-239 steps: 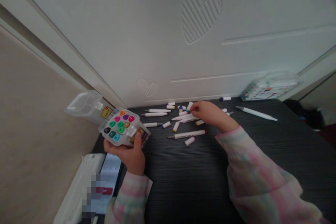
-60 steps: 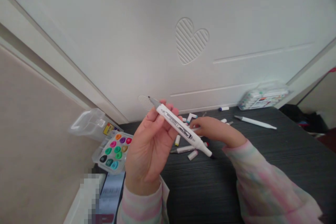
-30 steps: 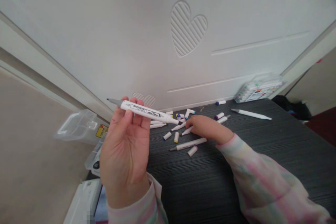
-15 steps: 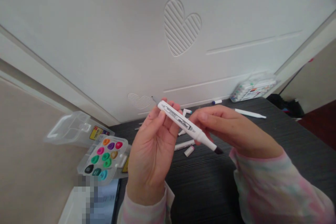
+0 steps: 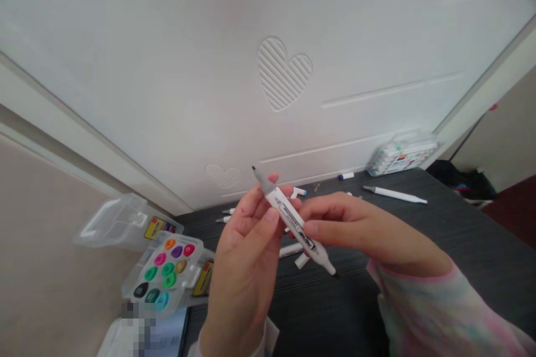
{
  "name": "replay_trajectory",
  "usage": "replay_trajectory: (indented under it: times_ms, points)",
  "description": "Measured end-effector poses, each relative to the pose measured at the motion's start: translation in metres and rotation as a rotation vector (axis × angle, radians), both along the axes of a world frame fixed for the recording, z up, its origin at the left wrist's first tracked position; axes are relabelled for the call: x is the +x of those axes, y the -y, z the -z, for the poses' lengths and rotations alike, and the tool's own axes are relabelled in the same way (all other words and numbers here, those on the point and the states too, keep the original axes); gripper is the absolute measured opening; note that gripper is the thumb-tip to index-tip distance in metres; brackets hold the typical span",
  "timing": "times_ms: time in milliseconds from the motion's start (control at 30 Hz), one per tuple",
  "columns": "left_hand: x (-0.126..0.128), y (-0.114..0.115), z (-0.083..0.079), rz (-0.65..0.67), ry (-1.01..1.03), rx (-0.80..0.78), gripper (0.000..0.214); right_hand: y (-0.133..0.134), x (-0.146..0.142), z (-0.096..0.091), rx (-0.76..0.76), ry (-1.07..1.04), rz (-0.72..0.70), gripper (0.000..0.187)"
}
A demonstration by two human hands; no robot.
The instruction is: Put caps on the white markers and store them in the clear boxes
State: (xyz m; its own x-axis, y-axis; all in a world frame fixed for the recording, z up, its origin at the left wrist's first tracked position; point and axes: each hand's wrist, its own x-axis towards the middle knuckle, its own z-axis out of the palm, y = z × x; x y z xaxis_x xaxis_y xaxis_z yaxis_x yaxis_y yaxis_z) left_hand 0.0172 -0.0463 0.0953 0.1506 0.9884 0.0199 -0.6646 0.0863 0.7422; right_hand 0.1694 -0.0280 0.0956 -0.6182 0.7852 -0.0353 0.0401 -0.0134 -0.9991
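Note:
A white double-ended marker (image 5: 293,224) is held slantwise in front of me, both ends uncapped. Its grey upper end, with a dark fine tip, points up and left; the lower end points down and right. My left hand (image 5: 247,256) grips the upper half of the barrel between thumb and fingers. Against the lower half press the thumb and fingers of my right hand (image 5: 352,223). Behind the hands lie a loose white cap (image 5: 301,260), a cap with a blue end (image 5: 300,192) and another white marker (image 5: 290,250), partly hidden.
On the dark table (image 5: 335,312) a white marker (image 5: 397,195) and a dark-blue-ended cap (image 5: 346,176) lie at the back right, near a clear marker case (image 5: 402,155). A case of coloured-end markers (image 5: 167,268) stands left, beside a clear lid (image 5: 113,223). A white heart-carved panel (image 5: 188,67) rises behind.
The marker has turned steeper, its upper end now tilted more towards upright. My right fingers have moved onto the barrel. The whole view has shifted slightly, with the background lower in the picture.

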Motion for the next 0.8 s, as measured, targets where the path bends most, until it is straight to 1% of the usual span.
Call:
replay_trajectory:
  times_ms: [133,233,333,400,433,467,533,600,700,800]
  points:
    - [0.001,0.002,0.000,-0.016,-0.069,0.013,0.029,-0.001,-0.001,0.001,0.042,0.044,0.010,0.026]
    - [0.003,0.006,-0.002,-0.036,-0.095,0.000,0.029,0.000,-0.001,0.000,0.042,0.033,-0.018,0.026]
    - [0.004,0.009,-0.004,-0.017,-0.061,-0.013,0.028,0.002,0.001,-0.002,0.024,0.018,-0.024,0.025]
    - [0.003,0.009,-0.006,0.024,0.021,0.000,0.026,0.003,0.005,-0.003,0.024,0.005,-0.004,0.025]
    - [0.002,0.008,-0.007,0.055,0.076,0.008,0.027,0.004,0.007,-0.003,0.026,-0.015,0.015,0.024]
    - [0.001,0.007,-0.008,0.089,0.132,0.014,0.033,0.004,0.010,-0.003,0.025,-0.047,0.047,0.023]
    - [-0.001,0.006,-0.009,0.151,0.217,0.017,0.053,0.005,0.016,-0.003,0.018,-0.154,0.140,0.022]
    - [-0.003,0.005,-0.010,0.184,0.252,0.016,0.066,0.006,0.020,-0.004,0.007,-0.280,0.246,0.022]
    - [-0.003,0.007,-0.010,0.197,0.254,0.036,0.071,0.006,0.023,-0.007,0.013,-0.420,0.360,0.022]
    - [-0.001,0.009,-0.009,0.177,0.213,0.058,0.075,0.005,0.021,-0.011,0.011,-0.484,0.432,0.020]
